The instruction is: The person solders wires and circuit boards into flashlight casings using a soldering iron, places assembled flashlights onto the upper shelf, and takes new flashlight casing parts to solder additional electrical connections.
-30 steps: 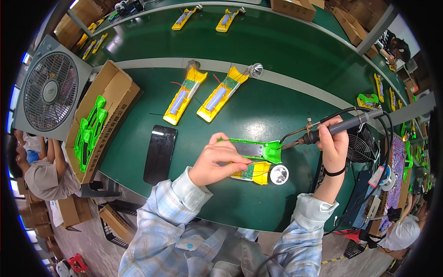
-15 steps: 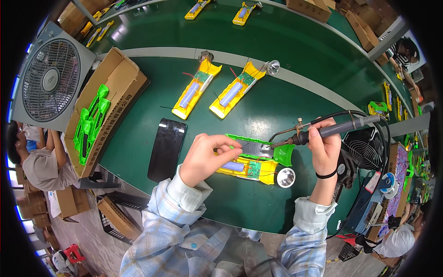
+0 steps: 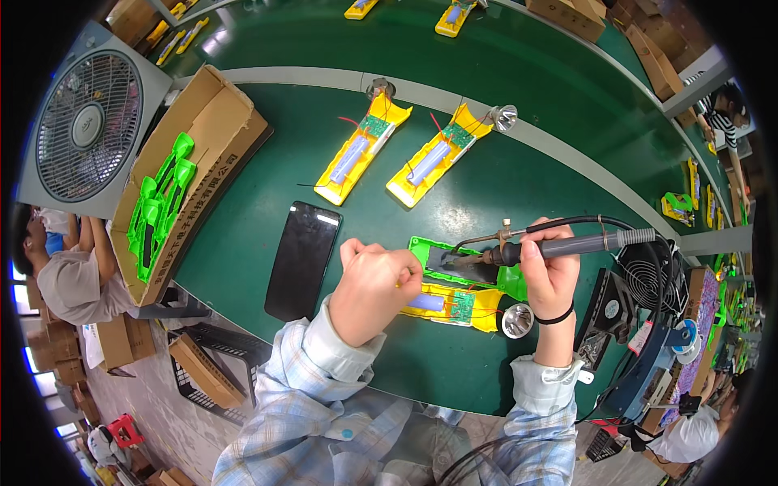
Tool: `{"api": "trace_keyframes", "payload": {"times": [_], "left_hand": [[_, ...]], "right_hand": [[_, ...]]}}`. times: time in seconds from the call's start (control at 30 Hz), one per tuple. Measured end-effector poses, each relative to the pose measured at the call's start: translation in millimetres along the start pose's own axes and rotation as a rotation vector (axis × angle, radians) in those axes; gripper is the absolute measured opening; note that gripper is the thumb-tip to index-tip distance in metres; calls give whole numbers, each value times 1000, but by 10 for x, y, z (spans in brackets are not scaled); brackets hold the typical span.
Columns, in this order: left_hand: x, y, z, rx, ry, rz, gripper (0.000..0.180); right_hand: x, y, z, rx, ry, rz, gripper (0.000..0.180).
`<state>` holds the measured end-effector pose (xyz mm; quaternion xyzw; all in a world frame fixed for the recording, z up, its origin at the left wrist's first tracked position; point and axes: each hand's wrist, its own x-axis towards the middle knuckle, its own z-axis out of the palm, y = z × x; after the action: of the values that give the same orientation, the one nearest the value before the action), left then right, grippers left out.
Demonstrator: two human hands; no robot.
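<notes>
My right hand [image 3: 551, 275] grips a soldering iron [image 3: 579, 245] with a thin metal feed tube above it. Its tip is over the dark panel [image 3: 442, 261] inside a green flashlight shell [image 3: 509, 280]. Just nearer to me lies a yellow flashlight half-shell [image 3: 486, 301] with a blue cell [image 3: 427, 302], a green circuit board [image 3: 463, 307] and a round reflector [image 3: 517, 321] at its right end. My left hand [image 3: 371, 290] is closed at the left ends of both shells; the curled fingers hide whatever is between them.
Two opened yellow flashlights [image 3: 350, 166] [image 3: 429, 162] lie farther back. A black phone [image 3: 304, 259] is left of my left hand. At left stand a cardboard box [image 3: 231, 121] with green shells and a fan [image 3: 89, 125]; at right, a small black fan [image 3: 646, 267] and a solder spool [image 3: 687, 340].
The soldering iron's tip has moved left along the dark panel. My left hand has turned, its back now facing up more. The whole view has shifted slightly.
</notes>
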<state>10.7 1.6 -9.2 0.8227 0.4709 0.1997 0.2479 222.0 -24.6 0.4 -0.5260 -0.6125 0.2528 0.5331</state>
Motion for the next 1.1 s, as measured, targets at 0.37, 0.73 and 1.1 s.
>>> {"api": "trace_keyframes", "payload": {"times": [0.37,0.73,1.1], "left_hand": [[6,-46,43,-112,-9,-58,1],[30,-64,0,-146,-92,-85,6],[44,-42,-60,-270,-117,-173,10]], "right_hand": [[-60,114,138,142,35,156,11],[-58,136,171,228,35,211,12],[-68,189,206,191,0,194,13]]}}
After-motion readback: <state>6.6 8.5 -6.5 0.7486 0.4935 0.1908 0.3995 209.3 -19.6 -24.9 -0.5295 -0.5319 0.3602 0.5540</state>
